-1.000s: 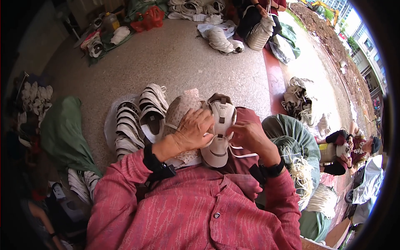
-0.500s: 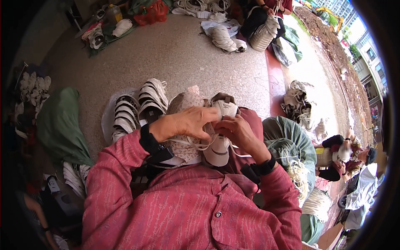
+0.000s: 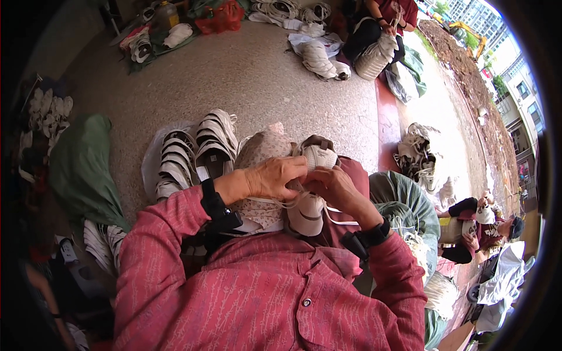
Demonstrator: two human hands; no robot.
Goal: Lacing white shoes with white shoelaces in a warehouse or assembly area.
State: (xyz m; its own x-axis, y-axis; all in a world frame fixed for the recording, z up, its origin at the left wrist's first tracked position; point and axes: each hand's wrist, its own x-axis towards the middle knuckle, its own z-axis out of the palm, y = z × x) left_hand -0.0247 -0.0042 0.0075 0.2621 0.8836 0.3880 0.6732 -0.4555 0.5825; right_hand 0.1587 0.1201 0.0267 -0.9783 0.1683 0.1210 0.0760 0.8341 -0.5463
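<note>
1. The left hand (image 3: 272, 178) lies over the top of a white lace-up canvas shoe (image 3: 310, 193) held in the lap, its fingers (image 3: 295, 169) curled together and pressed on the shoe's upper.
2. The right hand (image 3: 333, 187) meets it from the other side, fingers pinched on a thin white lace (image 3: 339, 219) that loops out below the shoe.
3. The shoe rests on the knees, sole away from the body, above the red patterned shirt (image 3: 263, 292) and beside a beige patterned cloth (image 3: 263, 152).
4. On the speckled stone floor (image 3: 263, 76), just past the knees, a row of white shoes (image 3: 196, 152) stands on a pale sheet, with a green sack (image 3: 82, 169) near it at the left.
5. Risk, as I judge it: the lace is slack and thin, so a loosened pinch could let it slip out of the fingers or tangle.
6. The shoe is only held by the hands over the knees; if the left hand lifts, it could roll off to the floor.
</note>
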